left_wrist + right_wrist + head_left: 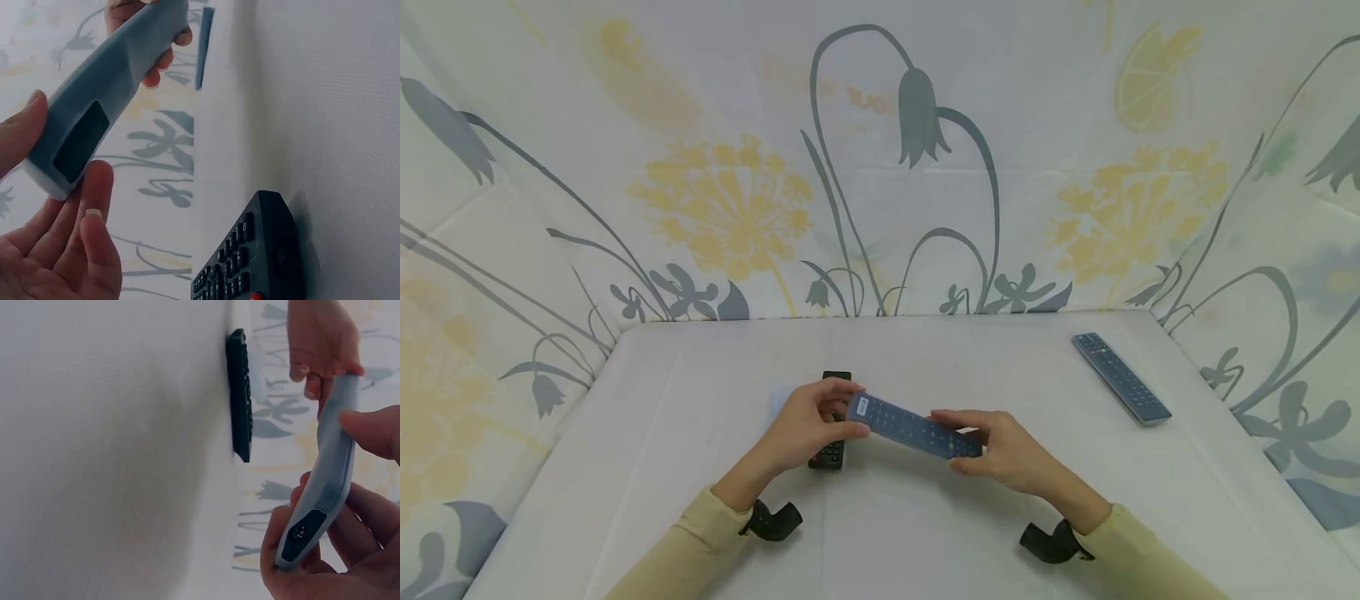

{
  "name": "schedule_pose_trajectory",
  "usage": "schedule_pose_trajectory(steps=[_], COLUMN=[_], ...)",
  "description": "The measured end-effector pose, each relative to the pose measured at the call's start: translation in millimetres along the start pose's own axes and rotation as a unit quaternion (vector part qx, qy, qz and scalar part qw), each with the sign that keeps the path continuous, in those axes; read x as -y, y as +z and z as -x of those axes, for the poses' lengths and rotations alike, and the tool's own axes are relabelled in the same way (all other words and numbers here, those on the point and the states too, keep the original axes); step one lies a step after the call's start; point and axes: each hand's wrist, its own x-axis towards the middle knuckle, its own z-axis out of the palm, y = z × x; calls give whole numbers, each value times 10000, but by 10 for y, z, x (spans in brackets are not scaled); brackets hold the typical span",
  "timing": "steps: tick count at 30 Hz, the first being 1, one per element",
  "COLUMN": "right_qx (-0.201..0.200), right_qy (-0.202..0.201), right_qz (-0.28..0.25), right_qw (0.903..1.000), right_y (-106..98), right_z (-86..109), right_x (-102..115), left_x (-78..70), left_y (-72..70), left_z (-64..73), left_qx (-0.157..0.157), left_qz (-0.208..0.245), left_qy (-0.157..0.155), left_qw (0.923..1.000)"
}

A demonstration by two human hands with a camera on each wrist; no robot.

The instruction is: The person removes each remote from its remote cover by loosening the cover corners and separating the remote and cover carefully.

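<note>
A blue-grey remote control [913,427] is held up over the table, its button face showing in the head view. My left hand [803,427] pinches its left end between thumb and fingers. At the other end, my right hand [1009,452] grips it the same way. From below, the left wrist view shows the remote's smooth pale back [106,81] with a dark patch near the end. The right wrist view shows its side, with another dark patch [304,535] at the near end. Partly hidden behind my left hand, a black remote control [829,457] lies on the table.
Another blue-grey remote control [1120,377] lies slanted at the table's right side. A pale blue item [778,400] shows partly behind my left hand. The white table [925,533] is bordered by flower-printed cloth [880,192] at the back and sides.
</note>
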Motion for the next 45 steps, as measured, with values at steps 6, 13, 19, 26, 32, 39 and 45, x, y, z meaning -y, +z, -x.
schedule_pose_trajectory(steps=[6,13,19,26,32,39,45], right_qx=[132,194,157,-80,-404,-872,-1457], right_qy=[-142,-363,-402,-287,-395,-1016,-1445], right_qz=[-401,-822,-857,-585,-218,120,460], right_qw=[9990,9958,9954,9978,9982,9909,9776], right_y=[54,136,221,313,339,351,418], right_z=[-26,-75,-137,-205,-260,-343,-423], right_x=[-1,0,22,61,151,322,438], left_x=[-22,-87,-170,-259,-533,-683,-431], left_y=[7,9,42,94,109,149,183], left_z=[-8,11,23,22,75,79,-1], left_qx=[-355,-741,-1233,-1664,-1821,-1999,-2144], left_qz=[101,381,69,-60,-143,-634,-764], left_qy=[154,557,939,1334,1387,1615,1656], left_qw=[9992,9950,9879,9770,9733,9643,9596])
